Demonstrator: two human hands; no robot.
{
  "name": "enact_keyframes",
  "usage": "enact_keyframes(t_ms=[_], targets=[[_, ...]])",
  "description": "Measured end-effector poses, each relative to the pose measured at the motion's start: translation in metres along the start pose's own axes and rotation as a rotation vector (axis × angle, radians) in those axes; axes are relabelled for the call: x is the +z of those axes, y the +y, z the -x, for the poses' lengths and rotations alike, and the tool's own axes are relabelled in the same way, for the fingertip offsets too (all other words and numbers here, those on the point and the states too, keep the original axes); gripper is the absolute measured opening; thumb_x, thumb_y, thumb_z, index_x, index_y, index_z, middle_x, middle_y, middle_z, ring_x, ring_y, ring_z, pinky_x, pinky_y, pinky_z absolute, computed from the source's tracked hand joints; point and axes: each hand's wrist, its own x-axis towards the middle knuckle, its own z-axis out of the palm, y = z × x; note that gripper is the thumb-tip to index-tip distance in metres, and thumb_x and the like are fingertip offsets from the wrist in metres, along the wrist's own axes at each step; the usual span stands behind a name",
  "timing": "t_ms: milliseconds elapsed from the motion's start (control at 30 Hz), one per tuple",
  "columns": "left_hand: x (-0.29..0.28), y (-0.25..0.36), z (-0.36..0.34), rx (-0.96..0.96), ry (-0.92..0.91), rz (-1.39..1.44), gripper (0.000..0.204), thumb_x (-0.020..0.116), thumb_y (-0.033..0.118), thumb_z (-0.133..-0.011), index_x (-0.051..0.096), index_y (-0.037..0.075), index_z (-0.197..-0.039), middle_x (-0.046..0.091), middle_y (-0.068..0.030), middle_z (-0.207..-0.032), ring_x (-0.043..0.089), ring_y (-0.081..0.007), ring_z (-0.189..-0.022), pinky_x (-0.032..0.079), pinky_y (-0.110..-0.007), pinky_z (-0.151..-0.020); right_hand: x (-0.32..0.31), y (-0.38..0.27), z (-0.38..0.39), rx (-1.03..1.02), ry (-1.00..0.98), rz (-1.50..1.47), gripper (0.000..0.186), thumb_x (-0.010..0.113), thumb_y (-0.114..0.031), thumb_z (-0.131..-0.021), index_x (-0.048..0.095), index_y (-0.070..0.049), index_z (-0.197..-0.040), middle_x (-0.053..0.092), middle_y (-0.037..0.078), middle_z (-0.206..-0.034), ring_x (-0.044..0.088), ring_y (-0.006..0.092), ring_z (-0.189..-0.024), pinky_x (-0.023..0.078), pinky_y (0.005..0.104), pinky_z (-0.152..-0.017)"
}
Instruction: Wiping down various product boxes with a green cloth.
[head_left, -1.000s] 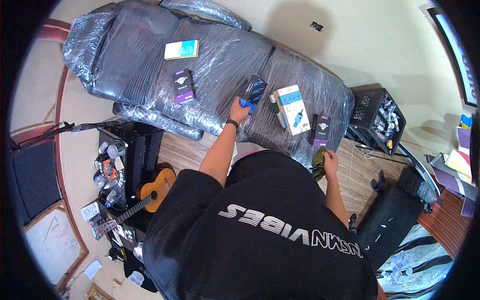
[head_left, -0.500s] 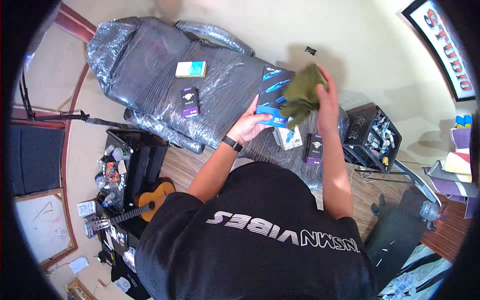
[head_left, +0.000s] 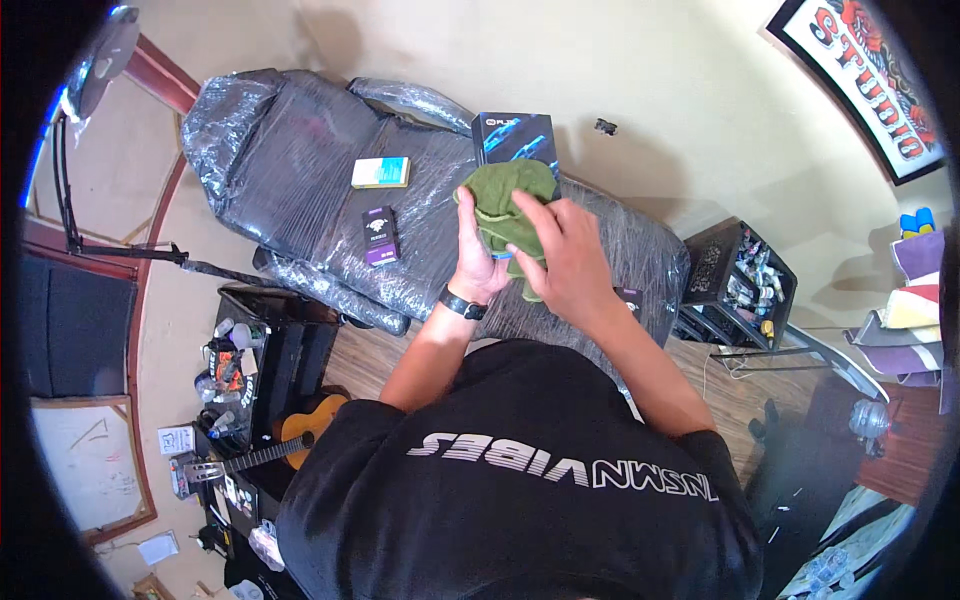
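Note:
My left hand grips a black and blue box by its lower part, holding it up above a plastic-wrapped reclining chair. A green cloth lies over the lower face of the box. My right hand presses and pinches this cloth against the box, its thumb and fingers bent. Left of the held box, a white, blue and yellow box and a black and purple box rest on the chair. A second black and purple box peeks out beside my right forearm, mostly hidden.
A black cart loaded with bottles stands at the chair's right end. On the left are a jointed lamp arm, a dark shelf unit with small items and an acoustic guitar. A framed sign hangs on the wall at upper right.
My right hand has brought the green cloth left and down onto the box. My left hand has shifted the box slightly left. The white box near my hands is now hidden.

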Motion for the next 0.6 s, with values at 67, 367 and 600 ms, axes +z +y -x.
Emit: enact_keyframes(t_ms=[67,367,600], targets=[[0.014,-0.005,0.004,-0.022,0.029,0.006,0.086,0.036,0.077,-0.096,0.046,0.009,-0.148,0.056,-0.0152,-0.144,0.058,-0.0290,-0.127,0.046,-0.048,-0.109,-0.016,0.001,-0.011,0.118,-0.011,0.027,0.063,0.075,-0.012,-0.076,0.058,-0.014,-0.137,0.054,0.013,-0.106,0.055,0.0337,-0.102,0.044,0.0433,-0.090],[0.032,-0.020,0.002,-0.010,-0.072,-0.179,0.070,0.033,0.059,-0.106,0.033,0.009,-0.156,0.047,-0.0131,-0.152,0.050,-0.0275,-0.137,0.046,-0.047,-0.111,-0.043,0.036,-0.016,0.125,0.118,0.045,0.059,0.074,-0.022,-0.075,0.061,-0.012,-0.132,0.052,0.022,-0.135,0.050,0.0404,-0.126,0.038,0.0511,-0.108],[0.012,-0.021,-0.013,0.151,-0.046,-0.252,0.067,0.032,0.060,-0.106,0.041,0.012,-0.152,0.052,-0.0081,-0.148,0.053,-0.0271,-0.133,0.043,-0.046,-0.112,-0.030,0.024,-0.011,0.099,0.042,-0.078,0.038,0.072,-0.027,-0.088,0.068,-0.002,-0.116,0.061,0.019,-0.127,0.054,0.0388,-0.125,0.043,0.0473,-0.106]])
